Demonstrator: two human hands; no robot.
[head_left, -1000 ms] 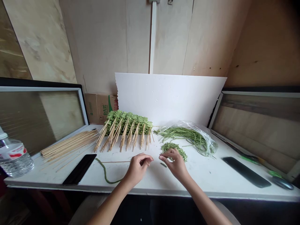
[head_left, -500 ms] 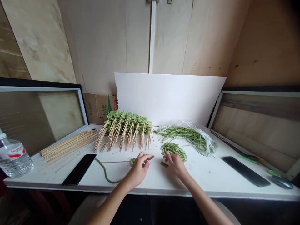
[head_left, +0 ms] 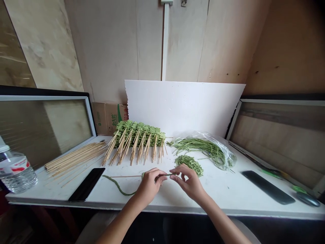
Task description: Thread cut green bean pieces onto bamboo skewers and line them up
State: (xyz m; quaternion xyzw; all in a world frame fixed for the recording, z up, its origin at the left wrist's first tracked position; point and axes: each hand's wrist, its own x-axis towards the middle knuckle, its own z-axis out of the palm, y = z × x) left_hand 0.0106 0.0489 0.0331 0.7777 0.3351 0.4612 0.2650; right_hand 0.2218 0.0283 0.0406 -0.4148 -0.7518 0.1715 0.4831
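Observation:
My left hand (head_left: 149,184) is closed on a thin bamboo skewer (head_left: 125,176) that lies level over the white table (head_left: 228,193), its free end pointing left. My right hand (head_left: 189,181) pinches a short green bean piece (head_left: 169,175) at the skewer's tip, close to my left fingers. A long green bean (head_left: 118,185) curls on the table under the skewer. A small heap of cut bean pieces (head_left: 190,163) lies just beyond my right hand.
A stack of finished bean skewers (head_left: 137,139) lies at the back, loose bare skewers (head_left: 74,157) to its left. A plastic bag of long beans (head_left: 205,147), a black phone (head_left: 86,184), a water bottle (head_left: 14,169), a dark flat object (head_left: 267,191) and a white foam board (head_left: 182,105) surround the spot.
My right hand went to the table by the cut pieces, then came back up to the skewer tip with a bean piece. My left hand kept the skewer.

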